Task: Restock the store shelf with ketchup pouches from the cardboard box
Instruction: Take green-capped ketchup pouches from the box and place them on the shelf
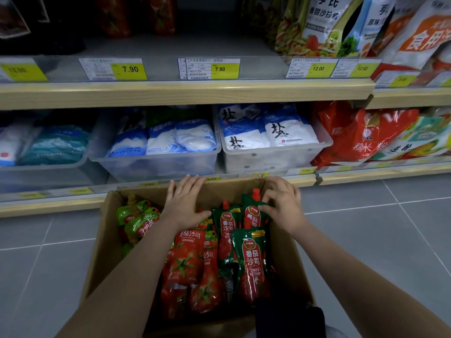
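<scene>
The open brown cardboard box (107, 242) sits on the grey tiled floor just near of the lowest shelf, packed with red-and-green spouted ketchup pouches (252, 264). The right hand (283, 206) pinches the far upright ketchup pouch (252, 213) just below its red cap, grip clamped on it; the left hand (184, 203) rests flat, fingers apart, on the pouches beside. Best to lift straight up by the stiff neck (soft bodies sag), steadying neighbours, toward the bare shelf gap (207, 45) up above.
</scene>
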{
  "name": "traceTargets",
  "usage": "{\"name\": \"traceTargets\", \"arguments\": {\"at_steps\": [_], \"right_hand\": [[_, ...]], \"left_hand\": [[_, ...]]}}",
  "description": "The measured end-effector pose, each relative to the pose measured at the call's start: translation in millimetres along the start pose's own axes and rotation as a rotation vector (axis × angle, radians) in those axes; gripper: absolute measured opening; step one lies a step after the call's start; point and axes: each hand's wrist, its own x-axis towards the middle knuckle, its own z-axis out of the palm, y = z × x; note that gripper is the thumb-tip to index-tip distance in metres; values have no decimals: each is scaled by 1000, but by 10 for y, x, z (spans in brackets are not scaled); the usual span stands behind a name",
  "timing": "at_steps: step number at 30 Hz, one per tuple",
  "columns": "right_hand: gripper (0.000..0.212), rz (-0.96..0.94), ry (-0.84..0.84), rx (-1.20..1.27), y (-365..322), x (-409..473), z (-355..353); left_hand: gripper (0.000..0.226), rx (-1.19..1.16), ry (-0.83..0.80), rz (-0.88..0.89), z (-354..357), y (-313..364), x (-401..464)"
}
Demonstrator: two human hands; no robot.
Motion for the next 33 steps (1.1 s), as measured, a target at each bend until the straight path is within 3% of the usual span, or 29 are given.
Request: {"name": "traceTargets", "arguments": {"at_steps": [4,7,12,15,17,19,25,30,33], "right_hand": [[24,127,15,370,-246,-11,-233],[23,167,3,721,-501,102,-640],[25,51,10,840,-981,296,-1331],[24,2,3,877,-1285,381,-1620],[24,-28,-10,930,-1463,437,-1736],[25,-51,-1,946,-1619,488,-1810],[25,99,59,1090,-1858,619,-1961],[21,70,25,1091,-1850,690,-2055],[14,26,-34,1070,-1762,692,-2126]], "left_hand": [[106,-103,-127,-15,-130,86,-33],[111,-376,-200,7,-358,288,-143],[108,-796,-101,-16,-854,719,-152],[79,-972,-94,-43,-1192,814,-68],[54,-1004,-118,-30,-1354,819,-49],[46,-1004,-74,-5,-1473,827,-67],[50,-870,158,-64,-1666,902,-127],[46,-868,156,-53,-1806,957,-127],[52,-954,76,-66,-1846,1022,-140]]}}
